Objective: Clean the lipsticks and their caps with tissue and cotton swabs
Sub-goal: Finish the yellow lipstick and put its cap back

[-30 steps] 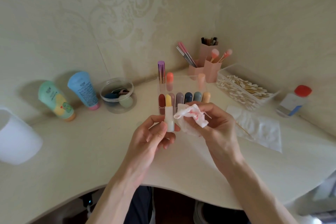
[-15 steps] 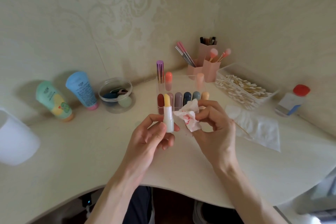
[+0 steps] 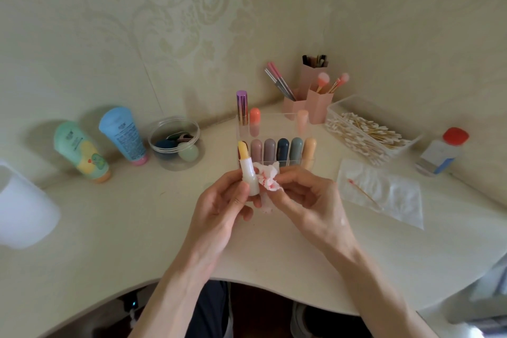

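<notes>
White-cased with a yellow tip, the uncapped lipstick stands nearly upright in our left hand, thumb and fingers curled round its lower barrel. Our right hand pinches a crumpled white tissue smeared with red, pressing it against the side of the barrel. Both hands hover above the pale cream table. Just behind them stands a clear plastic organiser with a row of capped lipsticks in muted colours. To the right a flat white tissue sheet lies on the table, carrying a wooden cotton swab with a red-stained tip. Beyond it we see a clear box of cotton swabs and a small bottle with a red cap.
</notes>
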Tool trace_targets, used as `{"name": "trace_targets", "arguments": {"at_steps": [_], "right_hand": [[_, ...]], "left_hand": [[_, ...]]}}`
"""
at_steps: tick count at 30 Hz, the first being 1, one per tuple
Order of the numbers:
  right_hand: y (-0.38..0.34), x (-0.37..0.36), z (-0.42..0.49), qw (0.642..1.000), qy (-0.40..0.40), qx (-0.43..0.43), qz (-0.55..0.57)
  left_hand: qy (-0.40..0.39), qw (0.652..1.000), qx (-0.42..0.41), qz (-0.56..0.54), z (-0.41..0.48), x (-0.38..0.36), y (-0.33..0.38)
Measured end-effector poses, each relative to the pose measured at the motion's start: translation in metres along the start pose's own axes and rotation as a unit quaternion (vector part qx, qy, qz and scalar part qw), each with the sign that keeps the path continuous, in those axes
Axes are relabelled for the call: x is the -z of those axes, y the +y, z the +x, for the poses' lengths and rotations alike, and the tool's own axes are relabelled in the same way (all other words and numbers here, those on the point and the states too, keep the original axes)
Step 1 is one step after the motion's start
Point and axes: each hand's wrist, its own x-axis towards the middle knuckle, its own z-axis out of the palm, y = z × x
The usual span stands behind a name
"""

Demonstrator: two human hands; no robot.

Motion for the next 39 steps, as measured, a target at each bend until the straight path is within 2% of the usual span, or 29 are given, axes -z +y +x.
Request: {"name": "trace_targets", "arguments": {"at_steps": [4, 8, 14, 21, 28, 35, 39], "right_hand": [[-0.0041, 0.0035, 0.002, 0.997, 0.061, -0.005, 0.039], [-0.0017, 0.0002, 0.0022, 1.0, 0.019, 0.018, -0.009], [-0.0086, 0.0015, 0.0018, 0.995, -0.026, -0.047, 0.078], [-0.0081, 0.0028, 0.0057, 0.988, 0.0, -0.073, 0.135], [-0.0085, 0.0004, 0.0004, 0.992, -0.081, -0.069, 0.074], [-0.0061, -0.0037, 0.0, 0.99, -0.079, -0.083, 0.076], [-0.0099, -0.005, -0.0015, 0.992, -0.055, -0.079, 0.081]], "left_hand": [[0.011, 1.0, -0.005, -0.007, -0.0008, -0.0043, 0.0006], [0.026, 1.0, 0.002, 0.002, 0.0006, -0.0049, -0.0025], [0.027, 1.0, 0.005, 0.013, -0.0015, -0.0033, 0.0001], [-0.004, 0.999, 0.005, 0.043, -0.0036, -0.0025, -0.002], [-0.007, 0.999, 0.014, 0.049, -0.0043, -0.0041, -0.0006], [0.032, 0.998, 0.014, 0.058, -0.0035, -0.0083, -0.0032], [0.02, 0.998, 0.035, 0.046, -0.0025, -0.0055, -0.0029]]}}
